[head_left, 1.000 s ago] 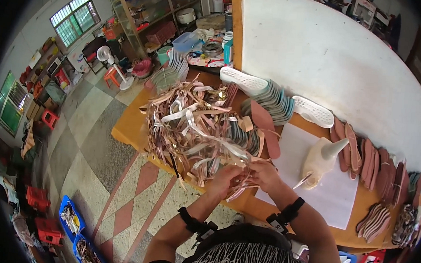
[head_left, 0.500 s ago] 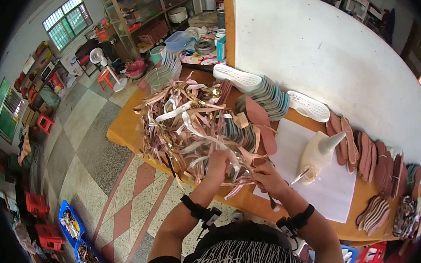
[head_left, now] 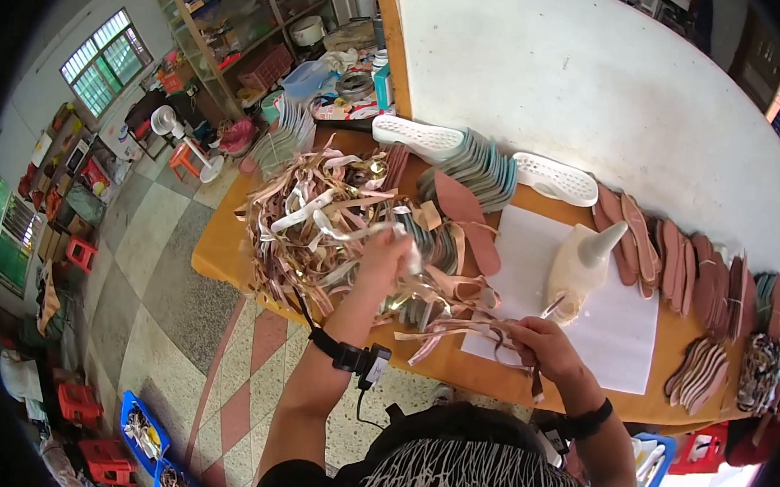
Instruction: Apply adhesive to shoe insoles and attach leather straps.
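Showed thin straps [head_left: 475, 325] pinched in the right hand [head_left: 541, 341], the nearer one, and running lengthwise toward nine o'clock, with the left hand [head_left: 387, 256] toward ten o'clock, too blurred to tell its grip.

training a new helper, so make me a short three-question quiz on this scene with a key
1. True or false: the right hand is empty.
2. What is on the white sheet?
a) a standing fan
b) a cream container with a grey cone-shaped end
c) a red stool
3. Fill in: the big strap pile lies to the ___ of the white sheet, as the wearer sees it.

Key: 1. False, it grips thin straps; 2. b; 3. left.
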{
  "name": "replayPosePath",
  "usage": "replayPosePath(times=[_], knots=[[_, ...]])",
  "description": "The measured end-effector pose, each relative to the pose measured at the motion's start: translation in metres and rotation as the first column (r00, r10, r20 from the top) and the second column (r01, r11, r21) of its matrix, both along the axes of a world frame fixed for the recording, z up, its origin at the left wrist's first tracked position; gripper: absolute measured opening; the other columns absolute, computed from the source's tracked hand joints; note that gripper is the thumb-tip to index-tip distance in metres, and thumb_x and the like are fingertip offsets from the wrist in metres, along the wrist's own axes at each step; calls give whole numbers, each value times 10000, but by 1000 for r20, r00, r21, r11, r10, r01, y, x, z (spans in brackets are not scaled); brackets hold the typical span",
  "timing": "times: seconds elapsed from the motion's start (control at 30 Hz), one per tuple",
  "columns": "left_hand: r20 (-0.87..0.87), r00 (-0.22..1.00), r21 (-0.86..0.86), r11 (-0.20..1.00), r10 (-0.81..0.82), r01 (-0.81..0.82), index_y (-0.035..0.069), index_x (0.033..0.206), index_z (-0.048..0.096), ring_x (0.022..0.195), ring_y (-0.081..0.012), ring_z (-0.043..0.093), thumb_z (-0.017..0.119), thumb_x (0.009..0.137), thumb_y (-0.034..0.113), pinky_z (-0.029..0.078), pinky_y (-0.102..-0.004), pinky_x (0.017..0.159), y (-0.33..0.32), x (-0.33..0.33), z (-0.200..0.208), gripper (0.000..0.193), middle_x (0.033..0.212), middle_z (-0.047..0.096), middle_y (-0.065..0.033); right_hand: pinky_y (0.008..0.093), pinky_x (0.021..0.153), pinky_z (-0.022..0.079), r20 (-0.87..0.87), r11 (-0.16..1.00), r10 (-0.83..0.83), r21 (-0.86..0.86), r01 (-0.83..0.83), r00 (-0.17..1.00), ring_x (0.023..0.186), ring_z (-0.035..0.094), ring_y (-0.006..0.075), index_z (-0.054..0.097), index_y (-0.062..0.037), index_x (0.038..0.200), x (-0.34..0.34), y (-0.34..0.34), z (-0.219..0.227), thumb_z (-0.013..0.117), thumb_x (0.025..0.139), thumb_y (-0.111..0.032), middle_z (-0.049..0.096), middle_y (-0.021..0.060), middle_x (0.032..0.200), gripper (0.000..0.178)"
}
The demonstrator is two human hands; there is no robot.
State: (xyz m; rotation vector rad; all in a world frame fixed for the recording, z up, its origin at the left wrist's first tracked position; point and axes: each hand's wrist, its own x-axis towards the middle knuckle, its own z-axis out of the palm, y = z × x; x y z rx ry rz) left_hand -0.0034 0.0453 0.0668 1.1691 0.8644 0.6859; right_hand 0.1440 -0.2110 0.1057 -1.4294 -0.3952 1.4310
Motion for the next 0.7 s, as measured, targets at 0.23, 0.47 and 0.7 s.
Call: replayPosePath(times=[0.23, 0.47, 0.7], knots=[[-492, 841, 701, 676, 226, 228, 20, 885, 565, 720, -290, 576, 566, 746, 189, 448, -346, 649, -39, -15, 4, 219, 772, 591, -140, 192, 439, 324, 168, 992, -17, 124, -3, 986, 497, 412, 52, 562, 9, 839, 14, -33, -3, 541, 829, -151, 458, -22, 595, 162], [-62, 790, 312, 740, -610, 596, 18, 964, 582, 780, -85, 536, 576, 800, 95, 431, -219, 694, -153, 29, 55, 181, 851, 582, -20, 202, 588, 390, 380, 965, 99, 188, -181, 920, 671, 476, 59, 573, -3, 886, 13, -53, 22, 569, 803, -108, 529, -5, 721, 133], [-218, 412, 73, 406, -885, 911, -14, 853, 597, 698, -82, 543, 572, 794, 113, 431, -213, 658, -181, 50, 55, 142, 732, 592, -20, 235, 655, 423, 475, 963, 43, 215, -164, 879, 721, 509, 90, 576, 16, 928, 34, -105, 29, 579, 790, -95, 577, 33, 772, 178]])
